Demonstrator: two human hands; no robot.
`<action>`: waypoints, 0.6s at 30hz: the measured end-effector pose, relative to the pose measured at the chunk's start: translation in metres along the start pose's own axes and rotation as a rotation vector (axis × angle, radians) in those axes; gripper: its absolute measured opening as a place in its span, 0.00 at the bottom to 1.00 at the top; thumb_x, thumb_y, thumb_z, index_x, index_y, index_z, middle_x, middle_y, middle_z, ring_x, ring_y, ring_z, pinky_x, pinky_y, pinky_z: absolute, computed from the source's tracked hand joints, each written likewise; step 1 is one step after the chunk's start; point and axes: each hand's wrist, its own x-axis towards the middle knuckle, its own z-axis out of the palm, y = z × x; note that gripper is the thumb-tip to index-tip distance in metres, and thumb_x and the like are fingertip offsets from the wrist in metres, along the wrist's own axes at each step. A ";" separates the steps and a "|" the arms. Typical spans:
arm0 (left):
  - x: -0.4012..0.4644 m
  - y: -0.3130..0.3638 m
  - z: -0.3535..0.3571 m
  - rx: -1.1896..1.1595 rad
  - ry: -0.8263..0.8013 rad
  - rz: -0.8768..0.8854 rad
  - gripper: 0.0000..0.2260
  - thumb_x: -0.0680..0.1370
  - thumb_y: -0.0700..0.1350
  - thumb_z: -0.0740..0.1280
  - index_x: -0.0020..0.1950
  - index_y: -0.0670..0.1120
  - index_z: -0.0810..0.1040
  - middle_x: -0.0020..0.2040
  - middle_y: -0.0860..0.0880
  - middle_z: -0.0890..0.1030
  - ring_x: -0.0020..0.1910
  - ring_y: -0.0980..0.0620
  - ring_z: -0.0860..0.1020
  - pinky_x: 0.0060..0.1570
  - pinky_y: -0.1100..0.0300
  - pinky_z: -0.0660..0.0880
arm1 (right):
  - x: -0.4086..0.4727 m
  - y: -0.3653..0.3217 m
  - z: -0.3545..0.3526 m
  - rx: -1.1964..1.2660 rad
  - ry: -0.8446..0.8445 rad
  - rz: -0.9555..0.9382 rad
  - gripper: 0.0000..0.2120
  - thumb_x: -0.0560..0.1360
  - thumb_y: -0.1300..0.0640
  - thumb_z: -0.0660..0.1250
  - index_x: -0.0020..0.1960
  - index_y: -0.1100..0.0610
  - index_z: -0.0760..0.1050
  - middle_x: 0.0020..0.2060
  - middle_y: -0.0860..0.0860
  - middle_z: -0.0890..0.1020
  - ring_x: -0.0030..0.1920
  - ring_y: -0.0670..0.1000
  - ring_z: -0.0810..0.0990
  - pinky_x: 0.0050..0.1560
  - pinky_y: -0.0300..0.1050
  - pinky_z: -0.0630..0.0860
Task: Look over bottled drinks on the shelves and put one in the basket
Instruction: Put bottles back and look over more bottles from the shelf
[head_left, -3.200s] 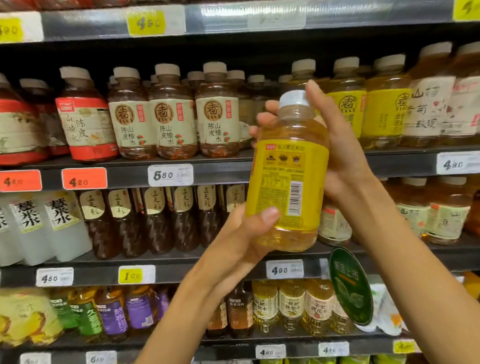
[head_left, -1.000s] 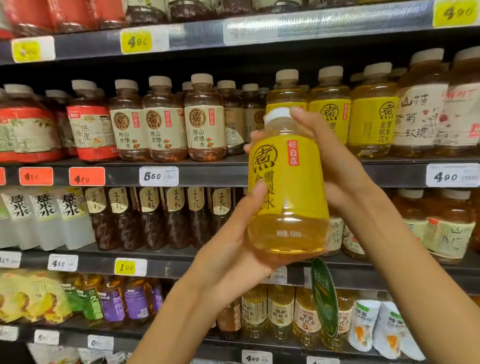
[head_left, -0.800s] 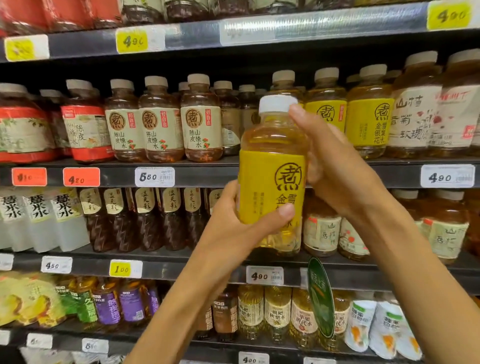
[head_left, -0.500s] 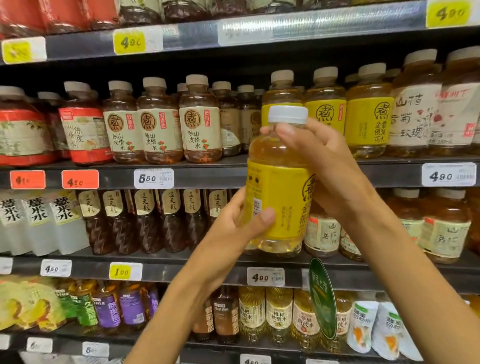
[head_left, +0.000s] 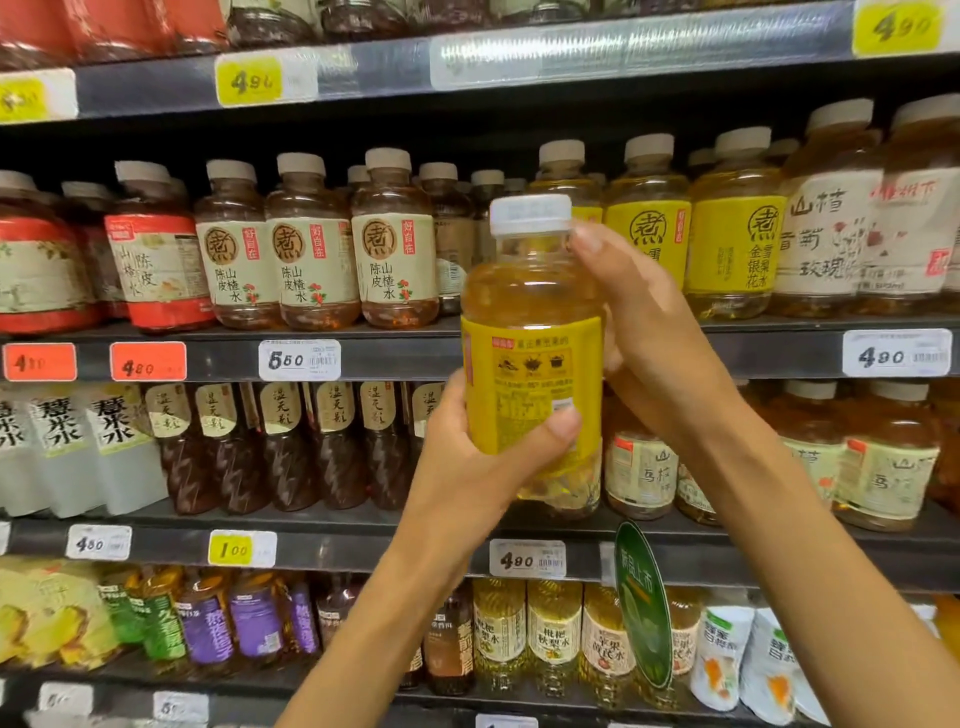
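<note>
Head view. The bottle (head_left: 532, 358) is clear plastic with a white screw cap, filled with pale amber liquid; solid pieces are settled at its base. A yellow wrap label covers its middle band, and the side facing the camera carries small printed text, three dark pictograms and part of a barcode. The bottle is held upright in the air in front of the shelves (head_left: 395, 353), level with the middle tier.

The left hand (head_left: 467, 467) grips the lower half from the left: its thumb lies across the front of the label and the remaining fingers curl round the far side, out of sight. The right hand (head_left: 654, 343) grips the upper half from the right: one fingertip (head_left: 587, 241) touches the edge of the cap, the other fingers wrap behind the shoulder of the bottle. Both hands contact the bottle.

Behind them stand dark metal shelves in several tiers, each front rail carrying price tags (head_left: 300, 359) in white, yellow and red. The middle tier holds brown drinks with cream labels (head_left: 311, 270) on the left and yellow-labelled bottles (head_left: 735, 249) of matching design on the right. The tier below holds dark bottles and white cartons. A round green sign (head_left: 641, 603) hangs from a lower rail
</note>
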 end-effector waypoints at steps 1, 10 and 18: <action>0.002 0.001 0.002 0.060 0.062 0.040 0.29 0.61 0.56 0.76 0.60 0.52 0.74 0.50 0.55 0.85 0.48 0.57 0.83 0.42 0.67 0.78 | -0.002 0.000 0.002 -0.041 -0.007 -0.015 0.23 0.74 0.46 0.63 0.66 0.55 0.72 0.57 0.51 0.82 0.58 0.50 0.81 0.56 0.47 0.78; 0.006 -0.007 -0.016 0.060 -0.130 0.037 0.30 0.63 0.52 0.77 0.63 0.54 0.70 0.54 0.58 0.83 0.54 0.59 0.81 0.48 0.69 0.76 | -0.009 0.000 -0.001 -0.107 -0.068 -0.174 0.21 0.67 0.56 0.76 0.58 0.50 0.75 0.48 0.43 0.84 0.51 0.43 0.82 0.48 0.35 0.77; -0.004 -0.006 -0.012 0.007 -0.149 -0.015 0.24 0.61 0.57 0.78 0.54 0.54 0.77 0.47 0.55 0.85 0.46 0.57 0.84 0.41 0.67 0.78 | -0.010 0.006 -0.003 0.149 -0.106 -0.007 0.28 0.63 0.50 0.69 0.63 0.55 0.73 0.53 0.50 0.84 0.54 0.51 0.83 0.49 0.43 0.79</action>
